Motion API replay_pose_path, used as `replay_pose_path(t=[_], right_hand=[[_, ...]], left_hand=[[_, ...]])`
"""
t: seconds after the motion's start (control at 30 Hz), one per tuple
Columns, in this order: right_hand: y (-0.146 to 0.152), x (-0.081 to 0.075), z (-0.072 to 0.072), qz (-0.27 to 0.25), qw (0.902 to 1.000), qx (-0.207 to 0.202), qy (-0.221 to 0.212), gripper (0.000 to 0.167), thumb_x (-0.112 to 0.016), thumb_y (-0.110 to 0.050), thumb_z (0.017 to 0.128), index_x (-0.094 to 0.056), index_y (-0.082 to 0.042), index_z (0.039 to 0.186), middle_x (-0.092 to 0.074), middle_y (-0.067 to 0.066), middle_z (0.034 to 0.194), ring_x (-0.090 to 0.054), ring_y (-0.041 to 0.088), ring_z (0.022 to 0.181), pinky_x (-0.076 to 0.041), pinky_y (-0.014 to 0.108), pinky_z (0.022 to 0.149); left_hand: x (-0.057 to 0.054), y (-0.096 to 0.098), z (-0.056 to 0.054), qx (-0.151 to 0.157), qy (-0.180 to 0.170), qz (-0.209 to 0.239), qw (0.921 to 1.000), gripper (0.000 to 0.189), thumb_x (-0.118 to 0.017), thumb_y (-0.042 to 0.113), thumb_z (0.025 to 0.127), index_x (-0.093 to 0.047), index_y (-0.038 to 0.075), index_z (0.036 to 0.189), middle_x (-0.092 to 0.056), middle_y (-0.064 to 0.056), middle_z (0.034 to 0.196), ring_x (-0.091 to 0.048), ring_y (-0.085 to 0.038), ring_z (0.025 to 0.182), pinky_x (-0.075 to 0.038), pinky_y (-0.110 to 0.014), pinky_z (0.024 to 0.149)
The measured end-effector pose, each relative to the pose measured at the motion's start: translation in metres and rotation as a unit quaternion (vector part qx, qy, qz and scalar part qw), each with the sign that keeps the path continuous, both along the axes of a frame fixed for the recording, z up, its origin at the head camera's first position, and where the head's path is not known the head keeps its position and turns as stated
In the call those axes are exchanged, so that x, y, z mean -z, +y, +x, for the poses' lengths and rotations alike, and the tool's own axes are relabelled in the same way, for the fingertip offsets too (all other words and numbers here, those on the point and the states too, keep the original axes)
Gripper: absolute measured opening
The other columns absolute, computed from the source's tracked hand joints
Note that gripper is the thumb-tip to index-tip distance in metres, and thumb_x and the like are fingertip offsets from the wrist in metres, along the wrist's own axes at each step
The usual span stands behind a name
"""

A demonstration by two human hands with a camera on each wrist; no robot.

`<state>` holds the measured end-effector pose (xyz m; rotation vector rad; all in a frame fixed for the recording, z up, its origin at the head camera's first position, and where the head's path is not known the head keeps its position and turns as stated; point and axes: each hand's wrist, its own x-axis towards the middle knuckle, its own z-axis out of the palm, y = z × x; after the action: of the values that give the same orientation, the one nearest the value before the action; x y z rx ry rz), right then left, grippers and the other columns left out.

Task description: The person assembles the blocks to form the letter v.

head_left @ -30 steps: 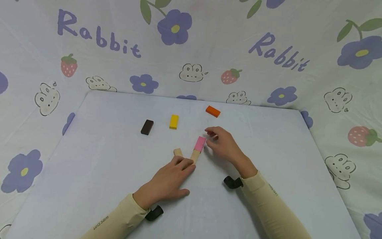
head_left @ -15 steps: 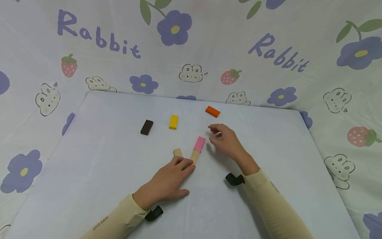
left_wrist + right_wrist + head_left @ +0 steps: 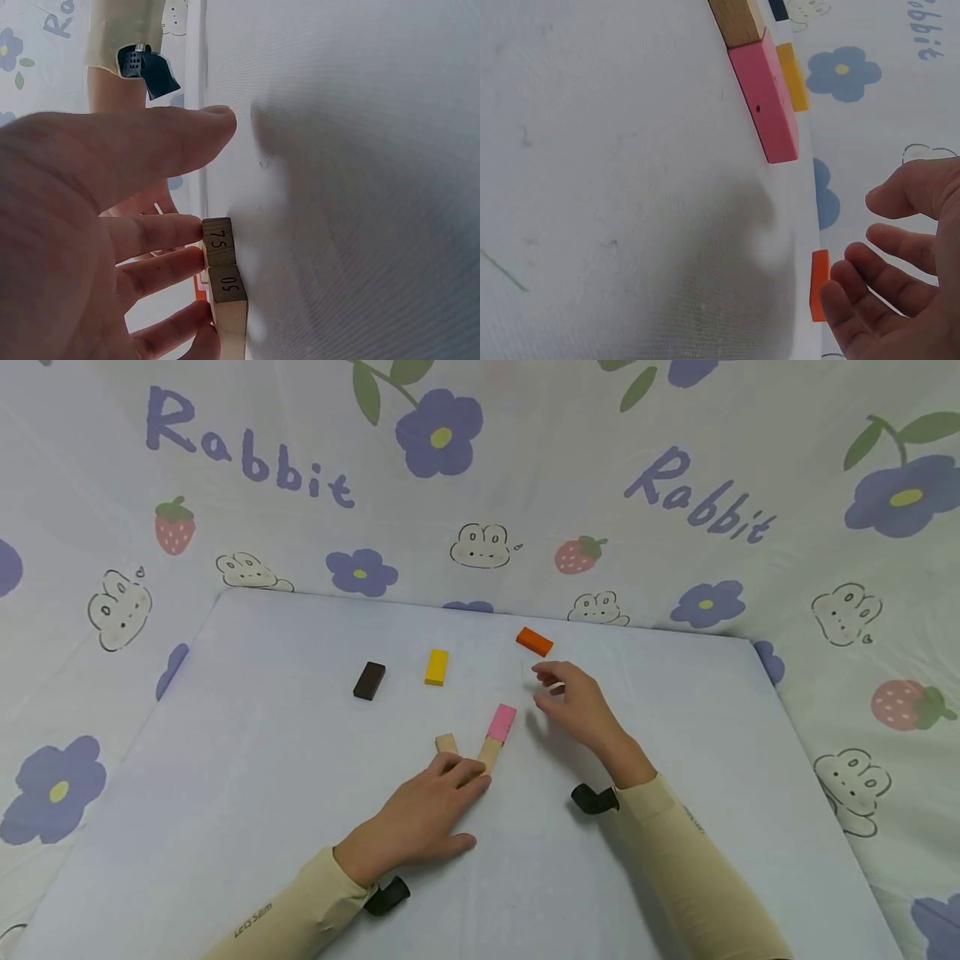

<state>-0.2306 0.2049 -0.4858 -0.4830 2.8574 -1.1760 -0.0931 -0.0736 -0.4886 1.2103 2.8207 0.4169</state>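
Note:
My left hand point(image 3: 420, 817) rests with extended fingertips on plain wooden blocks, partly covering them. In the left wrist view its fingertips touch two block ends, a block marked 75 point(image 3: 219, 244) and another marked 50 point(image 3: 228, 285). Beyond the fingers show two wooden block ends, a left one point(image 3: 446, 742) and a right one point(image 3: 490, 753). A pink block point(image 3: 502, 722) lies end to end with the right one. My right hand point(image 3: 581, 706) hovers over the table with loosely bent fingers, holding nothing, between the pink block and an orange block point(image 3: 535, 642).
A yellow block point(image 3: 437, 667) and a dark brown block point(image 3: 369, 681) lie farther back, left of the pink one. The white tabletop point(image 3: 247, 760) ends at a printed cloth point(image 3: 525, 468) with flowers and rabbits.
My right hand has drawn away from the pink block, moving back and slightly right toward the orange block. The left hand and all the blocks have stayed in place.

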Motion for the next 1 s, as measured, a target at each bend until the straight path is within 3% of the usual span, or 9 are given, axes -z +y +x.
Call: replay_pose_path(t=[0.73, 1.0], right_hand=[[0.01, 0.005, -0.026, 0.0, 0.9995, 0.03, 0.003, 0.044, -0.069, -0.006, 0.102, -0.062, 0.001, 0.145, -0.065, 0.021, 0.133, -0.06, 0.033, 0.121, -0.053, 0.048, 0.107], [0.014, 0.004, -0.03, 0.004, 0.9981, 0.06, -0.011, 0.044, -0.068, -0.009, 0.104, -0.061, -0.001, 0.146, -0.064, 0.019, 0.136, -0.06, 0.033, 0.122, -0.052, 0.049, 0.109]], left_hand=[[0.001, 0.0, -0.001, 0.005, -0.002, 0.0, 1.0, 0.071, -0.088, 0.039, 0.092, -0.061, 0.007, 0.15, -0.054, -0.011, 0.154, -0.045, -0.033, 0.138, -0.05, -0.038, 0.109], [0.003, -0.001, 0.0, 0.001, 0.001, -0.003, 1.0, 0.072, -0.087, 0.04, 0.092, -0.061, 0.007, 0.15, -0.054, -0.011, 0.154, -0.045, -0.032, 0.137, -0.049, -0.038, 0.11]])
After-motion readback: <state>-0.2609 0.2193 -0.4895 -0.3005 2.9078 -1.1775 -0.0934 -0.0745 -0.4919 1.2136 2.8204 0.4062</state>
